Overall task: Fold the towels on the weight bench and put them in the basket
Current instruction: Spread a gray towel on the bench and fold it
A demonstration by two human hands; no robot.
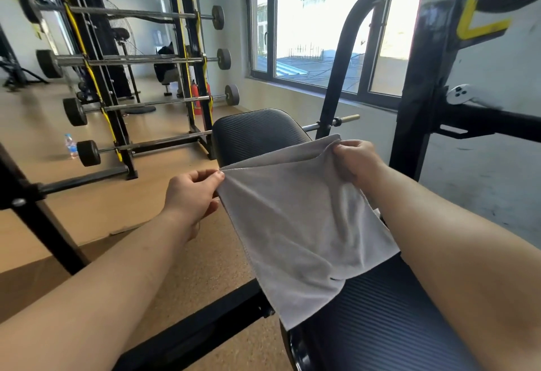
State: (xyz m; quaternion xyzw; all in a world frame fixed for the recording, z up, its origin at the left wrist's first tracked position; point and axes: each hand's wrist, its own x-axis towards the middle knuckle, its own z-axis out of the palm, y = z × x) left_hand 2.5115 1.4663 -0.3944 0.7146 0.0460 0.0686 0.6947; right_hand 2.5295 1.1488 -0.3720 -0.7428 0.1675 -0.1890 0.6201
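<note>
both hands (pixel 191 193) pinching grey towel (pixel 295 221) (over bench (pixel 257 133))

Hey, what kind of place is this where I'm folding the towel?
Most likely a gym's weight room: a tall rack of loaded barbells on the left, a padded weight bench under the grey towel, and a black steel frame on the right.
</note>
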